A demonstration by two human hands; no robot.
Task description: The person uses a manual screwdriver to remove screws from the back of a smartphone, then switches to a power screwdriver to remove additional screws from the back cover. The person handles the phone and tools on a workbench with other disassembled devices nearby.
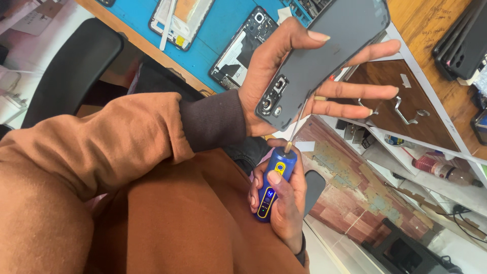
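Your left hand (284,76) holds a dark grey phone (324,56) up in front of you, back cover facing the camera. The thumb presses across the upper edge of the cover while the fingers (355,91) spread out long behind it, so the phone rests on them, tilted, with its camera cluster at the lower end, close to your palm.

Your right hand (281,200) is wrapped around a blue electric screwdriver (271,185) with a yellow ring and yellow-edged panel on its body — the thumb lies flat on that panel and the other fingers are curled tight round the handle. The thin metal bit (297,119) rises from the tool and its tip meets the phone's lower edge, just beside the camera cluster.

Both arms are in brown sleeves, with a darker cuff (213,119) showing at your left wrist.

Behind the phone lies a blue work mat (223,20) on a wooden bench, and on it two opened phones (243,48) with their insides exposed, well apart from your hands. To the right, a brown drawer front (390,96) with metal handles sits just behind your spread fingers. Farther right, a stack of black phone cases (464,43) rests on the wood. A black chair back (71,66) stands at your left — below, a patterned floor.
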